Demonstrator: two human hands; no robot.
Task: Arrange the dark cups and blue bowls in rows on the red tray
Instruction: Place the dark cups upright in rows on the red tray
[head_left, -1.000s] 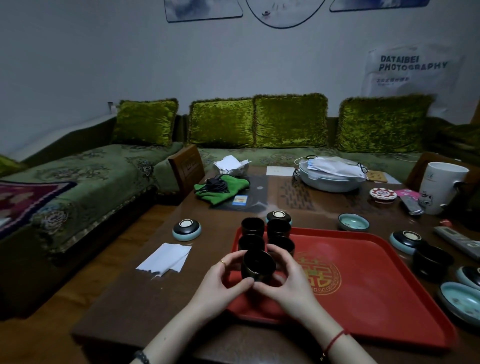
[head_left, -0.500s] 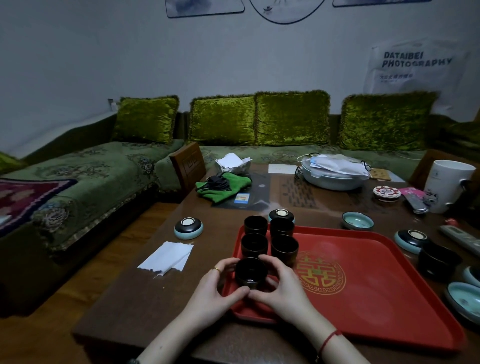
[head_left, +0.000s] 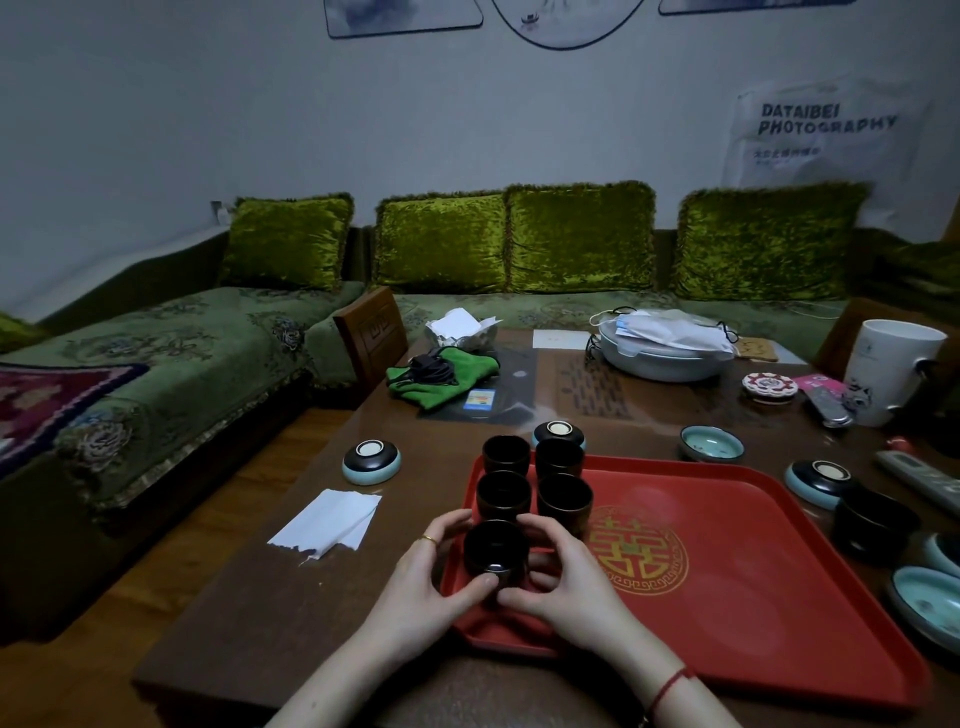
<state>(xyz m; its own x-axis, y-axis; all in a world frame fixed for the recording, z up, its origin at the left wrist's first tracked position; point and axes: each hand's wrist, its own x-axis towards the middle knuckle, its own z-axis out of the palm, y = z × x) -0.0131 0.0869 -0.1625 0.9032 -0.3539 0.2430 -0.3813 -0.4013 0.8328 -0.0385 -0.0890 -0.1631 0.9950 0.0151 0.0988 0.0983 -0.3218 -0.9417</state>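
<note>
A dark cup (head_left: 494, 550) stands at the near left corner of the red tray (head_left: 737, 613). My left hand (head_left: 434, 582) and my right hand (head_left: 563, 587) curl round it from both sides. Behind it, several more dark cups (head_left: 503, 493) stand in two columns on the tray's left side. Blue bowls lie off the tray: an overturned bowl (head_left: 371, 462) to the left, another overturned bowl (head_left: 558, 432) behind the cups, an upright bowl (head_left: 711, 443) at the back, an overturned bowl (head_left: 818, 483) and an upright bowl (head_left: 930, 605) at the right. One more dark cup (head_left: 875, 525) sits right of the tray.
White paper (head_left: 327, 525) lies on the wooden table (head_left: 270, 613) left of the tray. A green cloth (head_left: 441, 376), a covered dish (head_left: 665, 348), a white mug (head_left: 893, 369) and remotes (head_left: 919, 475) crowd the back and right. A green sofa runs behind.
Both hands have brought the held cup down and to the left, from above the tray to its near left corner, in line with the left column.
</note>
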